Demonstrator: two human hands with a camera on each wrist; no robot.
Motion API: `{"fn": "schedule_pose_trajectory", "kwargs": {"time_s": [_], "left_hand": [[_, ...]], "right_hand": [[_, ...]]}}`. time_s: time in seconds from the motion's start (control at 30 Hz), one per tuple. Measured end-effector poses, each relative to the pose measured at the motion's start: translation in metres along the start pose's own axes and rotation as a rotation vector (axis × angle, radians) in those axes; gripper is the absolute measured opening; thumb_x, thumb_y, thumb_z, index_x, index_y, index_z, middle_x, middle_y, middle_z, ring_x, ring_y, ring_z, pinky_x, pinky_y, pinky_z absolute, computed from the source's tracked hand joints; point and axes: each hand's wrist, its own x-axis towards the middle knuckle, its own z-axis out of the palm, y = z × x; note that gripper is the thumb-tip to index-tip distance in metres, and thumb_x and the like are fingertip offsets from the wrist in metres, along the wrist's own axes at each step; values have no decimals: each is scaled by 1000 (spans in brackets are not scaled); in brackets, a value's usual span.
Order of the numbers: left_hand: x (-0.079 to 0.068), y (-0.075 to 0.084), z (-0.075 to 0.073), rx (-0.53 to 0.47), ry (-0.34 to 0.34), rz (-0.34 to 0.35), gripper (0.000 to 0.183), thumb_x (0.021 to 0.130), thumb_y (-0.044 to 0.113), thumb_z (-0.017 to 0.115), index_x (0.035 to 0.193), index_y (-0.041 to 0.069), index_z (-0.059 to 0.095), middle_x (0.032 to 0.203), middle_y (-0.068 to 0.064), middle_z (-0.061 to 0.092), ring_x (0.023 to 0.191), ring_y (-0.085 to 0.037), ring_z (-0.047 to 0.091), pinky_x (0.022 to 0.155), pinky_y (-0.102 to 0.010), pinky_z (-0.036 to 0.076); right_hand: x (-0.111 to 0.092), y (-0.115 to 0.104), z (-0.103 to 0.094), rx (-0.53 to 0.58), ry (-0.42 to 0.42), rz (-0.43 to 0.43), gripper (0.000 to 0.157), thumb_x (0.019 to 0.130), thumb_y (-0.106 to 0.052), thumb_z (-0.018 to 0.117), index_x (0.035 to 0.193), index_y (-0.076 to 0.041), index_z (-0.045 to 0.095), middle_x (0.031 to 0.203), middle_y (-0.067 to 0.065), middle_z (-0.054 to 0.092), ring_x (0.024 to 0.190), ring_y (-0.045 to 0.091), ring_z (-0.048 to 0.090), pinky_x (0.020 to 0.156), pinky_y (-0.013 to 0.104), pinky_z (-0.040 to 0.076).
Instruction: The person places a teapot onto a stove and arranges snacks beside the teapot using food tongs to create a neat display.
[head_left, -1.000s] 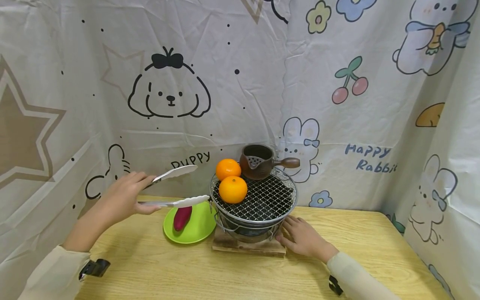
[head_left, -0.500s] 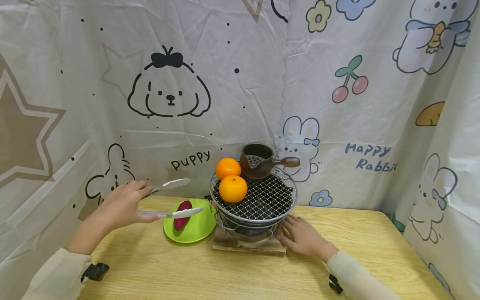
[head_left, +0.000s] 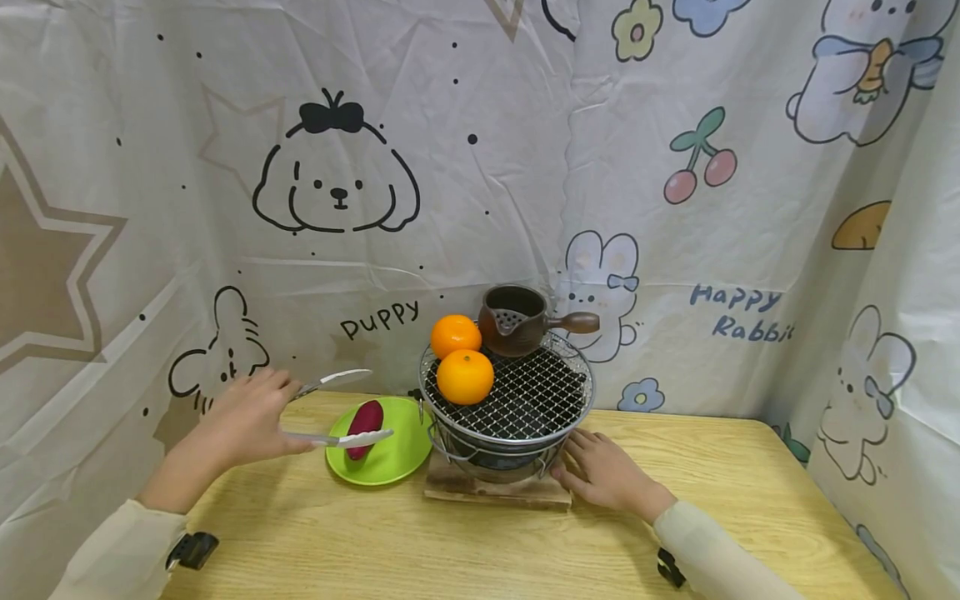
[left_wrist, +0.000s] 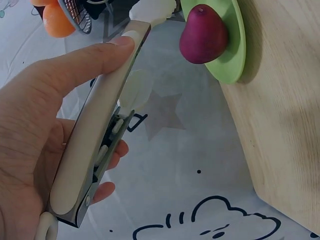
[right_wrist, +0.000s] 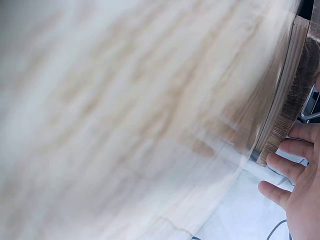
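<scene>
My left hand (head_left: 243, 417) grips a pair of tongs (head_left: 330, 439) with pale scalloped tips, its arms spread apart. In the head view the lower arm crosses in front of a purple-red sweet potato (head_left: 367, 417), which lies on a green plate (head_left: 408, 442). The left wrist view shows my thumb along the tongs' pale handle (left_wrist: 92, 135), the sweet potato (left_wrist: 202, 35) apart from it. My right hand (head_left: 607, 473) rests with extended fingers by the right end of the wooden board (head_left: 495, 493) under the round grill (head_left: 536, 392); exact contact is unclear.
Two oranges (head_left: 465, 377) sit on the left of the grill's mesh. Behind them stands a brown clay pot (head_left: 513, 332) with a side handle. A printed cloth (head_left: 480, 208) hangs behind the wooden table (head_left: 360, 542).
My left hand has lowered, bringing the tongs down and left from beside the grill to the sweet potato on the plate. The right hand stays in place.
</scene>
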Motion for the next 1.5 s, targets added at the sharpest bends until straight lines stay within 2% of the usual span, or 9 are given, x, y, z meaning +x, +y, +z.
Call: {"fn": "schedule_pose_trajectory", "kwargs": {"time_s": [0.17, 0.37, 0.43, 0.6, 0.77, 0.93, 1.1, 1.27, 1.5], "left_hand": [[-1, -1, 3, 35, -22, -17, 87, 71, 61, 83, 120, -8, 65, 110, -22, 66, 101, -42, 64, 90, -63, 51], [-2, -1, 8, 43, -53, -29, 89, 71, 64, 81, 120, -9, 64, 107, -21, 65, 79, -33, 69, 71, -52, 57], [-2, 0, 10, 36, -58, -32, 88, 72, 63, 80, 120, -9, 64, 109, -22, 65, 80, -32, 69, 68, -49, 58], [-4, 3, 15, 33, -59, -55, 85, 76, 61, 78, 120, -10, 63, 113, -24, 66, 91, -37, 69, 73, -51, 59], [-4, 5, 22, 62, -37, -59, 81, 76, 60, 77, 115, -9, 62, 103, -22, 67, 90, -37, 66, 72, -52, 58], [-7, 5, 29, 125, 11, -18, 79, 73, 61, 78, 110, -7, 61, 94, -18, 67, 88, -38, 66, 77, -54, 56], [-10, 4, 34, 197, 21, 14, 80, 72, 64, 76, 110, -6, 63, 102, -19, 70, 103, -41, 66, 94, -62, 47], [-11, 4, 40, 247, 52, 40, 78, 72, 65, 74, 108, -4, 64, 103, -16, 69, 105, -37, 63, 90, -56, 45], [-12, 3, 46, 233, 81, 79, 76, 71, 64, 76, 105, -3, 64, 99, -14, 68, 99, -34, 62, 92, -55, 45]], "right_hand": [[1, 1, -1, -10, -8, 0, 56, 100, -42, 59, 143, -7, 57, 140, 14, 63, 127, 34, 61, 100, 52, 52], [1, 1, -2, 9, -25, 16, 58, 100, -44, 59, 145, -8, 56, 142, 13, 61, 129, 34, 60, 102, 53, 51], [1, 1, -2, 8, -27, 16, 58, 100, -45, 59, 144, -8, 56, 142, 13, 62, 129, 34, 60, 102, 53, 50], [0, 2, -2, 4, -27, 15, 56, 100, -44, 58, 143, -8, 57, 140, 13, 63, 127, 33, 61, 102, 53, 51], [-1, 2, -1, 7, -33, 21, 56, 101, -45, 57, 142, -8, 57, 139, 14, 63, 127, 34, 61, 103, 53, 50], [-1, 2, -1, -2, -28, 17, 55, 101, -45, 57, 142, -8, 58, 139, 13, 63, 127, 33, 61, 103, 51, 51], [-1, 2, -1, -5, -20, 8, 55, 100, -45, 58, 141, -8, 59, 139, 12, 64, 126, 32, 62, 102, 50, 51], [-1, 1, -1, -3, -30, 14, 56, 101, -44, 57, 142, -7, 58, 140, 14, 63, 127, 34, 61, 103, 52, 51], [0, 0, -1, 15, -28, 17, 52, 101, -44, 57, 139, -8, 60, 138, 13, 64, 126, 34, 62, 102, 52, 51]]}}
